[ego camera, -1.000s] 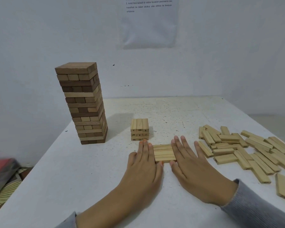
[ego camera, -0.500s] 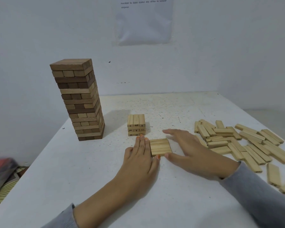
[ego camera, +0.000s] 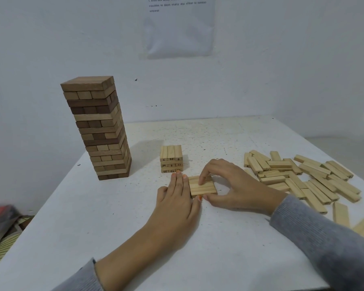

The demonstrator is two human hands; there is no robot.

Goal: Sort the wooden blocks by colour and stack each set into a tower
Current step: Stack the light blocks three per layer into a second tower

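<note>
**Hands square up a fresh layer of pale blocks beside the growing tower**

At the centre of the frame, a person readies a flat row of pale wooden blocks (ego camera: 202,185) on the white speckled table (ego camera: 93,217). The left hand (ego camera: 177,198) lies flat, fingers straight and together, pressed against the row's left edge and gripping nothing. The right hand (ego camera: 231,185) arches over the row, fingertips on its far top and thumb at its near corner, pinching it lightly.

Done well, the step calls for even pressure from both sides so the blocks close up flush, then a level lift so none slips out, with the row set crosswise on the short pale numbered tower (ego camera: 171,159) just above the hands.

That tower stands three layers high, near the row but apart from it. The tall tower of dark and mid-brown wooden blocks (ego camera: 99,131) rises at the left of the frame, well clear. A loose heap of pale wooden blocks (ego camera: 303,175) sprawls across the right of the frame, still unstacked, so the job looks roughly half done.

No box, tray or other container shows on the table. A red object (ego camera: 0,215) at the lower left edge cannot be identified.
</note>
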